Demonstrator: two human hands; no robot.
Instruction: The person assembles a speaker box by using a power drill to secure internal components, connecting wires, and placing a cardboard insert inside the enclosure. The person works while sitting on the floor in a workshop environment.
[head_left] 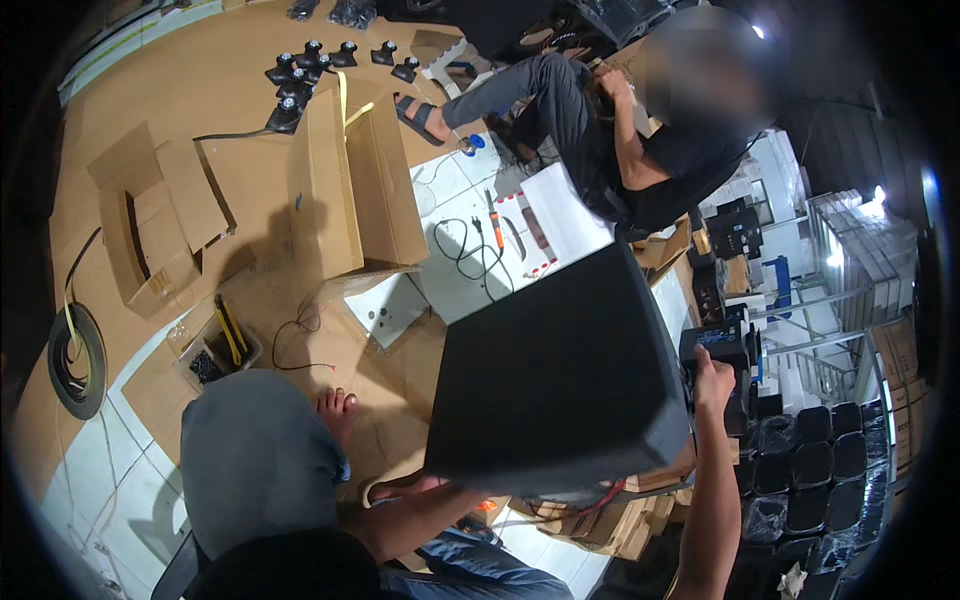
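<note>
The right forearm rose from the lower right edge of the frame, its hand [712,372] closed in a grip at centre right, thumb up. The left forearm crossed the lower centre, bent at the elbow, its hand hidden from view.

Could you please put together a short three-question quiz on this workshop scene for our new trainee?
1. True or false: the right hand rests at the upper right edge of the big black box.
2. What stands open on the floor beyond the black box? A) a cardboard box B) a metal bucket C) a suitcase
3. What colour is the handle of the screwdriver on the white tiles?

Key: 1 true; 2 A; 3 orange.
</note>
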